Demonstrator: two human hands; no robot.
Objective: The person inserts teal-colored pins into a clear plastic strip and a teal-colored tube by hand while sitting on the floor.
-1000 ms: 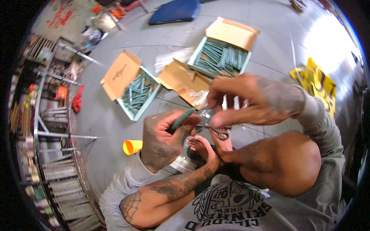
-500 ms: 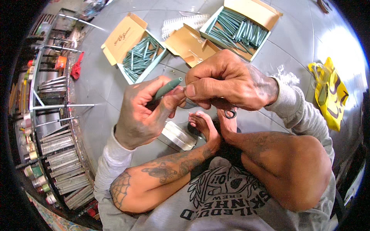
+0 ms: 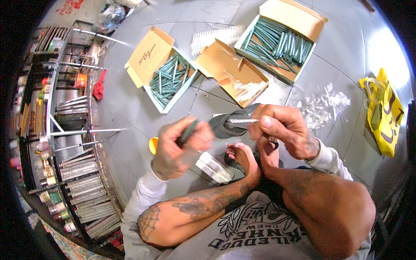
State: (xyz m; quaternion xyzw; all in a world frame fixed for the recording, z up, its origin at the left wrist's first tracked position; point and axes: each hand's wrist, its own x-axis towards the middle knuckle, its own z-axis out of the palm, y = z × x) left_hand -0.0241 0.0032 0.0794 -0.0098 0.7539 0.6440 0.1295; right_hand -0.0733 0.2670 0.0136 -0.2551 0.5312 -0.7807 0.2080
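Observation:
My left hand [image 3: 173, 151] is closed around a dark green pen barrel [image 3: 189, 131], its tip between thumb and fingers; motion blurs the fingers somewhat. To its right, my right hand [image 3: 284, 132] pinches a thin white ridged piece [image 3: 242, 121], too small to tell its kind. The hands are apart, above my bare feet. Beyond them, one open carton [image 3: 155, 102] on the left and another carton [image 3: 265, 65] on the right hold many green barrels. Between these, a brown carton [image 3: 227, 93] contains thin white pieces [image 3: 247, 90].
A dark sandal [image 3: 223, 125] lies behind my hands. Near my foot is a pale, long box [image 3: 214, 167]. Crumpled clear plastic [image 3: 325, 106] and a yellow bag [image 3: 383, 112] are at right. A metal-tube shelf [image 3: 53, 104] stands left, with a red cloth [image 3: 99, 84] beside it.
My hands have drawn apart and lower. The white ridged piece now shows in my right hand. The view has shifted, so the cartons sit farther right, and the brown carton's inside shows.

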